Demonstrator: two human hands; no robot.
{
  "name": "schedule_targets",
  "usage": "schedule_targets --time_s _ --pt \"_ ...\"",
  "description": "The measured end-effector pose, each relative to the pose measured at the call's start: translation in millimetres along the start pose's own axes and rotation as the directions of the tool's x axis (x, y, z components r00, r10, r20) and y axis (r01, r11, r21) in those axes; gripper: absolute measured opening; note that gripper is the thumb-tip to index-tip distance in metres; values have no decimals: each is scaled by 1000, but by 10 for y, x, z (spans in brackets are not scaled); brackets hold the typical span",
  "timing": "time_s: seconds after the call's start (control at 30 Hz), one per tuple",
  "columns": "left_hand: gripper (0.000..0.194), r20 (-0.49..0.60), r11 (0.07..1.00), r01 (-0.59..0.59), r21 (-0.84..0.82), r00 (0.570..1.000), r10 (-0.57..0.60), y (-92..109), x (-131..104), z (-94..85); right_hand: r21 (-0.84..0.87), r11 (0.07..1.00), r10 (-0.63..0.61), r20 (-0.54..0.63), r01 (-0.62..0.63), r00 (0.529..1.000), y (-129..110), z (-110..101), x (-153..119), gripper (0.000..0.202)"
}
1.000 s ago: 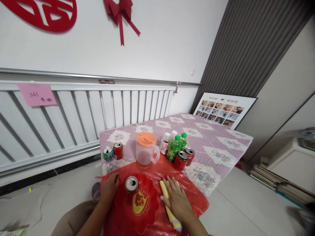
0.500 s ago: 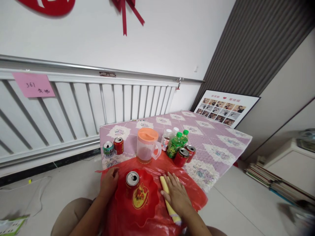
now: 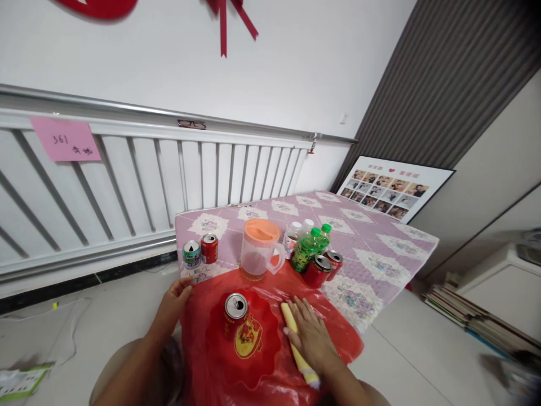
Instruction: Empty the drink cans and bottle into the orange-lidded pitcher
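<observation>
My left hand (image 3: 174, 301) is at the left edge of the red plastic sheet (image 3: 203, 299), its fingers curled together; whether they pinch the sheet's edge is too small to tell. My right hand (image 3: 310, 332) lies flat with spread fingers on a folded yellow cloth (image 3: 301, 361), resting on the sheet. Between the hands sits a red scalloped tray (image 3: 262, 366) with a gold print. An opened red can (image 3: 235, 316) stands upright in the tray. Behind it is a clear pitcher (image 3: 255, 256) with an orange lid.
Left of the pitcher stand a teal can (image 3: 191, 255) and a red can (image 3: 209, 248). To its right are several bottles (image 3: 307, 248) and two red cans (image 3: 318, 272). A white radiator (image 3: 203, 169) runs behind the flowered table cover (image 3: 380, 265).
My left hand has moved left and outward, from beside the tray to the sheet's edge. The view has shifted slightly. My right hand stays on the yellow cloth.
</observation>
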State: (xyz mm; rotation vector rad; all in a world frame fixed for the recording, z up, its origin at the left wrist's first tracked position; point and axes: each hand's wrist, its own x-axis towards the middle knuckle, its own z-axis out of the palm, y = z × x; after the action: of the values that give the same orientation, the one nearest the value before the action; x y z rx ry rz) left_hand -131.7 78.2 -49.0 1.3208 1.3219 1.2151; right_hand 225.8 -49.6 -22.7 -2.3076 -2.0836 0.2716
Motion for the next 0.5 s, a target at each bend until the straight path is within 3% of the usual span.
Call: schedule_targets --time_s 0.13,0.3,0.5 --pt "49 123 996 -82 27 989 79 130 -264 85 -2 1000 -7 -21 7 1000 34 56 27 69" --pt "80 304 929 -316 192 919 250 166 -569 358 -8 1000 -15 -44 14 999 19 47 13 69" --pt "88 391 867 -375 328 889 236 133 -606 543 -26 1000 -11 -46 10 999 -4 21 2 70"
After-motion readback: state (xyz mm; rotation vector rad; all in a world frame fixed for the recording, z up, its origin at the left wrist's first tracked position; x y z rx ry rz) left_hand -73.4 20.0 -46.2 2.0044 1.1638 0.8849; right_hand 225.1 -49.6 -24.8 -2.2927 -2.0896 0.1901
